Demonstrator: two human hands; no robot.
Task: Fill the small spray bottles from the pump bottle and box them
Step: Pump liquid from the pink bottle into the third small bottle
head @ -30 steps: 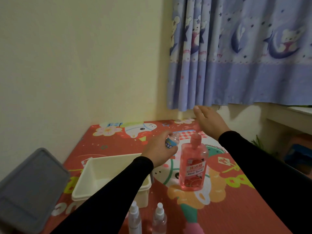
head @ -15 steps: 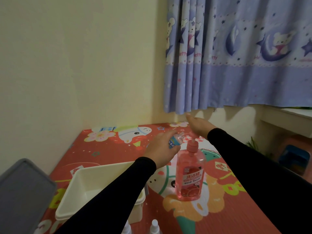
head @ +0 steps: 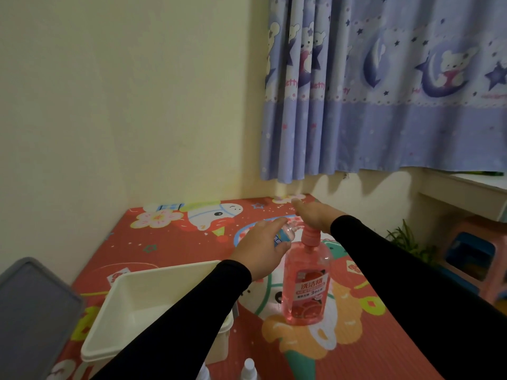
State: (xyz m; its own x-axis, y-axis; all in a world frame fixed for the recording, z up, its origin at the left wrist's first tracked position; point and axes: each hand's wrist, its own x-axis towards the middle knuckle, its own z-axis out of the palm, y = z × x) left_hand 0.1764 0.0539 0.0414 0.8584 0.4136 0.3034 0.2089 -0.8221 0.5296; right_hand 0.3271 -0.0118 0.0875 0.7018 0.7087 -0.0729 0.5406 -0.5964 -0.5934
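Two hands in black sleeves work over a red cartoon-printed table mat [head: 170, 242]. The left hand [head: 260, 250] is curled around a small clear plastic spray bottle with a blue label [head: 285, 235], tilted so its open neck points toward the nozzle of the tall pink pump bottle of dish soap [head: 307, 283]. That pump bottle stands upright just right of the left hand. The right hand [head: 315, 215] lies flat, fingers together, palm down on the pink pump head [head: 310, 237], apparently ready to press. Whether the small bottle's mouth actually meets the nozzle cannot be made out. Below the left forearm sits an open cream plastic box [head: 153, 305], with nothing visible inside, and a grey lid [head: 30, 316] lies farther left. Near the left elbow, at the bottom edge, the white spray cap of another small bottle [head: 249, 366] pokes into view. To fill cleanly, the mouth should likely sit directly under the nozzle, held steady, with slow, short presses so the thick soap does not spill over the neck.
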